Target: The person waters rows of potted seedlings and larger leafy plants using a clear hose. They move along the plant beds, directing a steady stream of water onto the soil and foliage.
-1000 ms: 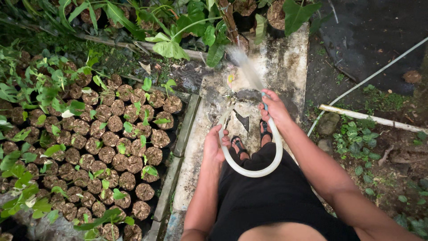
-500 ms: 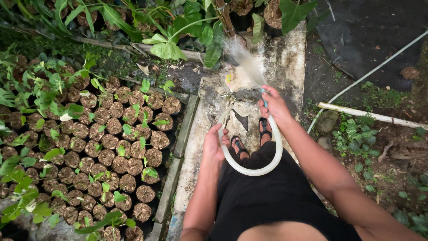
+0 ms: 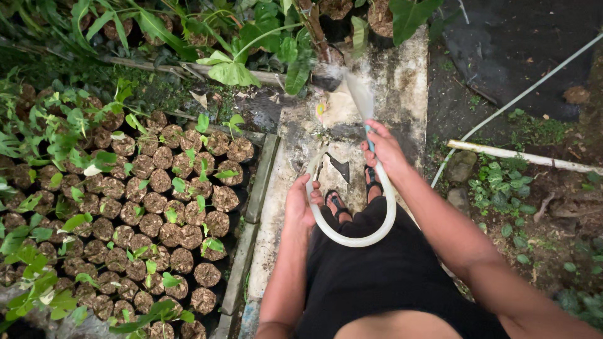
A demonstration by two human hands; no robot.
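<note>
Wet concrete path [image 3: 402, 81], seedling pots [image 3: 157, 207] alongside, garden greenery [image 3: 232, 37]

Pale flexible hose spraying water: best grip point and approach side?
Grip the pale flexible hose just behind its spraying tip, where the right hand holds it, coming from above. The end there runs nearly straight, aiming the water spray. The left hand steadies the loop's other side.
</note>
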